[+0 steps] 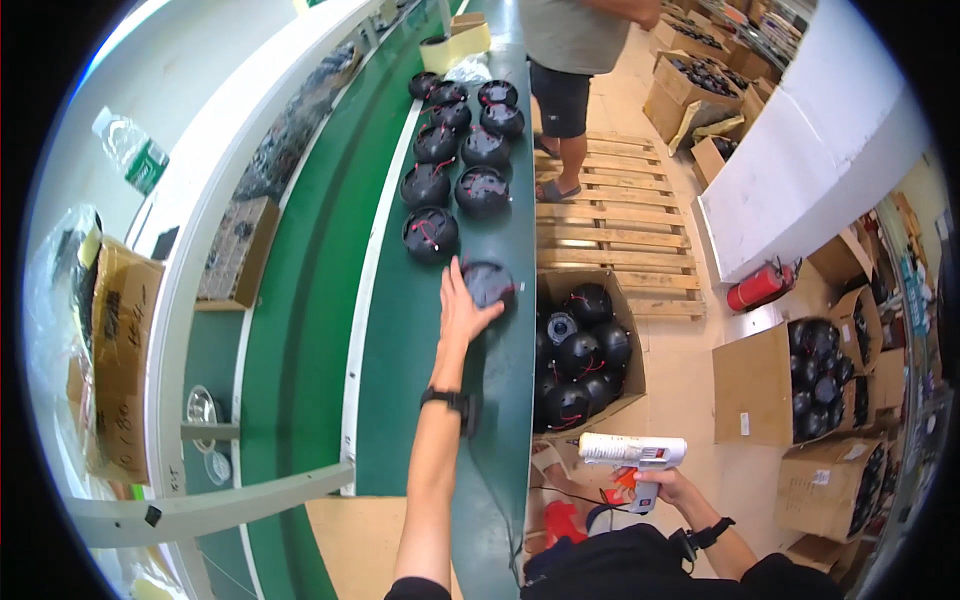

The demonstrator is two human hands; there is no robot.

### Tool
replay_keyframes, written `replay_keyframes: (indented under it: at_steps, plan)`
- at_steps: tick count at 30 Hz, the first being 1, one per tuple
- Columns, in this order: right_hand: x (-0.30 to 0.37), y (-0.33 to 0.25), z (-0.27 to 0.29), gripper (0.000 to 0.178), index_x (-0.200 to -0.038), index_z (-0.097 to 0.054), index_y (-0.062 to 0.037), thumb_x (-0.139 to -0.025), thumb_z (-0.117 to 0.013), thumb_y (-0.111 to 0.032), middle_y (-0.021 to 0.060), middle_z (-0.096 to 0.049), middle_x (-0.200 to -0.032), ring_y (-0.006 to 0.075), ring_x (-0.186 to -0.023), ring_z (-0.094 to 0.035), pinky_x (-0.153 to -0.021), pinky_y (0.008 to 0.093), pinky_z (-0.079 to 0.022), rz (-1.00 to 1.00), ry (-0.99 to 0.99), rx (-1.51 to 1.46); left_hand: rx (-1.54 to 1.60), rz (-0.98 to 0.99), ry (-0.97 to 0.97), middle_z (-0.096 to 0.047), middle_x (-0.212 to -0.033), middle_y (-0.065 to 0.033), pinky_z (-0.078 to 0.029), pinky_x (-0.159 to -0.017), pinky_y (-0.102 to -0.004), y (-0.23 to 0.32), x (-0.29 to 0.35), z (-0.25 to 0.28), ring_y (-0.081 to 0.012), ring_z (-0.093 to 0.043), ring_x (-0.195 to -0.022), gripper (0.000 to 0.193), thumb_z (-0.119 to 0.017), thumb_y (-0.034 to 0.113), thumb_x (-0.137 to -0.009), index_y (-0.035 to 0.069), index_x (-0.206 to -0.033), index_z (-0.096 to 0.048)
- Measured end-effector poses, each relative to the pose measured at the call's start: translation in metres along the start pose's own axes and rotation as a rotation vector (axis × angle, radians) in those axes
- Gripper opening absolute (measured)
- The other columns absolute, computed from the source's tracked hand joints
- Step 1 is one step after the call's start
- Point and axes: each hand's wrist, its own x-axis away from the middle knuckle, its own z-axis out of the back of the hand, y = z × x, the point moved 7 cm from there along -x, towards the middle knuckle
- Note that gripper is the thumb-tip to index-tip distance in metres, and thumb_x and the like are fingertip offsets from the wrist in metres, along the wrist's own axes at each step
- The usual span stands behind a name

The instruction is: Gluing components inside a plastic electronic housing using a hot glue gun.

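Observation:
My left hand reaches forward over the green bench, its thumb and fingers around the near side of a black round shell that looks slightly blurred. In my right hand is a grey and white glue gun with an orange trigger, held at the right of the bench with its pale, wrapped barrel toward the left. Beyond my left hand, several more black round shells with red wires stand in two rows; the nearest one sits just ahead and left of my fingers.
A cardboard box of black shells stands against the bench's right edge. Past it lie a wooden pallet and a standing person. A white pillar, a fire extinguisher and more boxes are at right. A metal frame crosses at left.

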Motion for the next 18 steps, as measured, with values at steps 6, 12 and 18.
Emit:
replay_keyframes:
  at_steps: [6,12,18]
  plan:
    - [-0.016,-0.024,0.002,0.046,-0.126,-0.060,0.0021,-0.085,-0.069,-0.016,0.0218,-0.069,-0.114,0.0335,-0.089,-0.073,-0.071,0.0353,-0.058,-0.021,0.086,0.123,0.047,0.007,0.123,-0.042,-0.146,-0.0269,-0.040,-0.112,-0.0479,-0.005,0.050,0.029,-0.0421,-0.043,-0.135,0.096,-0.083,0.020,-0.076,0.007,-0.154,-0.028]
    - [-0.049,-0.023,-0.049,0.041,-0.120,-0.064,0.0007,-0.087,-0.069,-0.023,0.0187,-0.070,-0.113,0.0296,-0.088,-0.073,-0.067,0.0324,-0.055,-0.069,-0.083,0.365,0.441,0.549,0.116,-0.071,-0.108,-0.0133,-0.057,-0.082,-0.0309,-0.102,0.348,0.157,-0.0200,-0.069,-0.100,0.043,-0.072,0.012,-0.087,0.005,-0.128,-0.060]
    - [-0.019,0.020,-0.125,0.039,-0.127,-0.061,-0.0026,-0.091,-0.067,-0.015,0.0126,-0.071,-0.114,0.0226,-0.084,-0.072,-0.063,0.0284,-0.050,-0.130,-0.354,0.655,0.069,1.073,0.448,-0.075,-0.097,-0.0156,-0.058,-0.084,-0.0363,-0.121,0.784,0.336,-0.0265,-0.073,-0.089,0.035,-0.067,0.017,-0.086,0.005,-0.118,-0.068]
